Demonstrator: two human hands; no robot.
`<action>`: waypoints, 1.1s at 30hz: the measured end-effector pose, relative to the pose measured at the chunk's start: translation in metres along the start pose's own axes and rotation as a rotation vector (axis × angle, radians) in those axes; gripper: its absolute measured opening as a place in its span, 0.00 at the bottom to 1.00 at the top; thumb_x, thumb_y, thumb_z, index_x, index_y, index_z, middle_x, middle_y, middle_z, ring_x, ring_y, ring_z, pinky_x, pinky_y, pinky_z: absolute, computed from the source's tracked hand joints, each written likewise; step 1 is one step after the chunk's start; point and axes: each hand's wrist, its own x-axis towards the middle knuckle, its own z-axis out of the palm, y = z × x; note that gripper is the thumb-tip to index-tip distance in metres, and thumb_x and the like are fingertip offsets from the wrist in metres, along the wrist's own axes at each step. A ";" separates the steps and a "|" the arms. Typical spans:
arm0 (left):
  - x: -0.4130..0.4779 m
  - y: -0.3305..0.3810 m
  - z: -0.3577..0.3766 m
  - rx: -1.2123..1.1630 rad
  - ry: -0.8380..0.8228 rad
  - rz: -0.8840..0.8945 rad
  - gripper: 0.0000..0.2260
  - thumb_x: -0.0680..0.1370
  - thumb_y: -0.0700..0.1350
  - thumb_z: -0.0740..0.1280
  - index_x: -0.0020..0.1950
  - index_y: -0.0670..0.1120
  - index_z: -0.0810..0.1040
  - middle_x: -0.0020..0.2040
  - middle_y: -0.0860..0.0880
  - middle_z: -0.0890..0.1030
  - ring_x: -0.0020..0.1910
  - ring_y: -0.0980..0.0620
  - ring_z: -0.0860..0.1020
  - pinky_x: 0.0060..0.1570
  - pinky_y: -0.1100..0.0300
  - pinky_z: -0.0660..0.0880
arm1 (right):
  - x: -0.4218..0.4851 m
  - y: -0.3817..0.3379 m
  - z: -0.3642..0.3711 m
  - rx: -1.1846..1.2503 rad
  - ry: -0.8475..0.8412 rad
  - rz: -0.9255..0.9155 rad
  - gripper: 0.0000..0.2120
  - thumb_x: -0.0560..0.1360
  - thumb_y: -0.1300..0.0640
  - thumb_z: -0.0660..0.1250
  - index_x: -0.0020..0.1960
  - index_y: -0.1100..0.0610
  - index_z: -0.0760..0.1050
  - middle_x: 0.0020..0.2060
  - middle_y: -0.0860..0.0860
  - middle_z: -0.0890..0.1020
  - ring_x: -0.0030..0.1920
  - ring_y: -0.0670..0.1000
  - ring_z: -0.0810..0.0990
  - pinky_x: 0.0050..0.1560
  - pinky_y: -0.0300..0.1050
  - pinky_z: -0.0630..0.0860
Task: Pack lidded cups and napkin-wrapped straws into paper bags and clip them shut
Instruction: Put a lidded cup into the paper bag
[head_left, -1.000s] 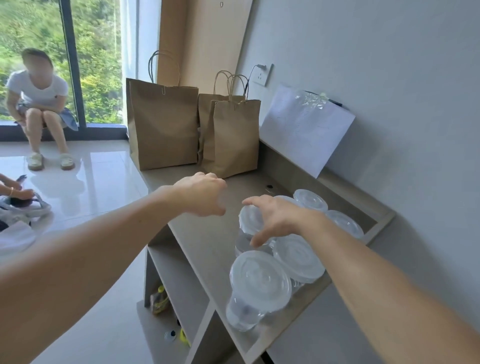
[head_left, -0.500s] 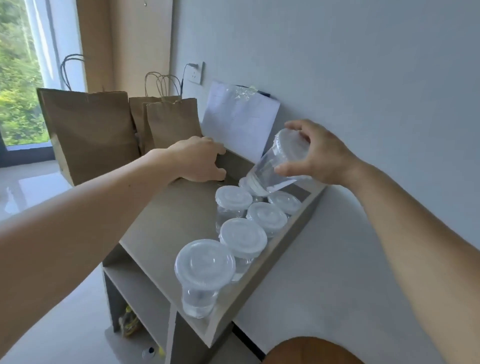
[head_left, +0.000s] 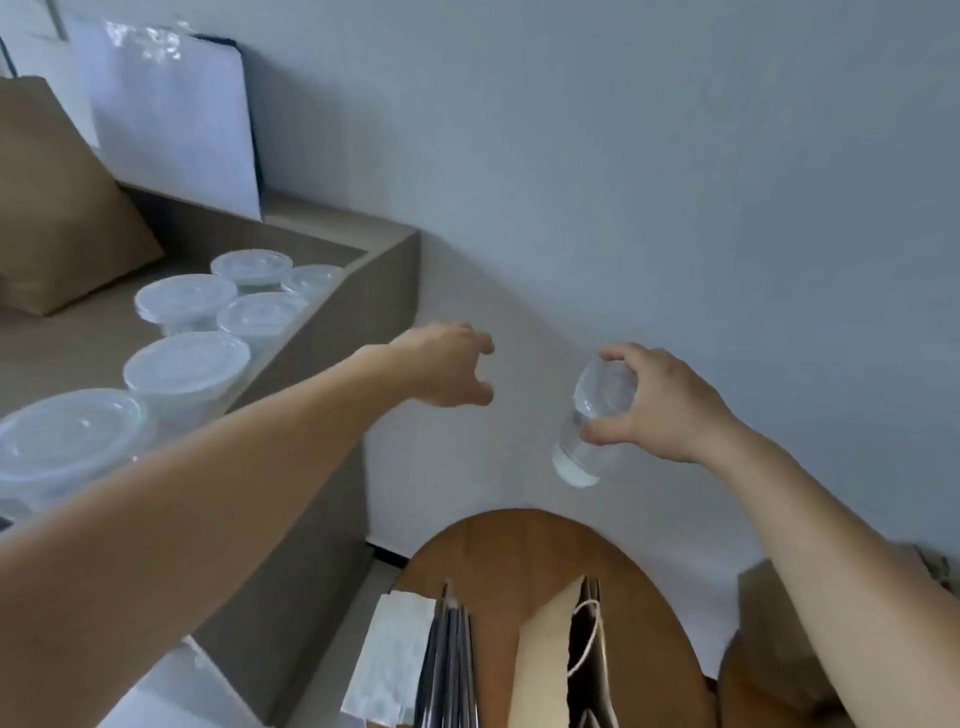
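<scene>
My right hand grips a clear lidded cup by its lid end, tilted, in the air above a round wooden table. On that table stands an open brown paper bag with a string handle, below and a little left of the cup. My left hand hovers to the left of the cup with fingers loosely spread, holding nothing. Several more lidded cups stand in a row on the grey shelf unit at the left. White napkins lie at the table's left edge.
A brown paper bag and a white sheet lean at the back of the shelf. Shiny metal strips lie beside the napkins. Another brown surface shows at the lower right under my right arm. The grey wall is right behind.
My right hand has carried the cup from over the shelf rightward and down to above the round table. My left hand left the shelf top and moved right. The view swung right and down.
</scene>
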 end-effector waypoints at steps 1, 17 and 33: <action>0.006 0.017 0.019 -0.017 -0.042 0.016 0.29 0.77 0.59 0.66 0.75 0.51 0.64 0.70 0.48 0.70 0.67 0.44 0.71 0.60 0.51 0.70 | -0.009 0.023 0.011 -0.013 -0.024 0.038 0.46 0.55 0.33 0.74 0.70 0.39 0.62 0.63 0.46 0.71 0.61 0.50 0.71 0.52 0.47 0.70; -0.041 0.149 0.275 -0.183 -0.651 -0.052 0.38 0.68 0.66 0.70 0.71 0.47 0.64 0.59 0.48 0.79 0.56 0.45 0.78 0.57 0.48 0.76 | -0.060 0.156 0.120 0.114 -0.129 0.243 0.47 0.56 0.36 0.73 0.72 0.43 0.61 0.64 0.48 0.69 0.65 0.53 0.68 0.52 0.47 0.67; -0.051 0.136 0.330 -0.631 -0.517 -0.514 0.06 0.80 0.44 0.59 0.49 0.46 0.75 0.38 0.46 0.82 0.30 0.52 0.83 0.37 0.58 0.83 | -0.083 0.152 0.151 0.095 -0.185 0.201 0.46 0.60 0.36 0.75 0.74 0.43 0.60 0.67 0.46 0.68 0.67 0.52 0.67 0.60 0.50 0.71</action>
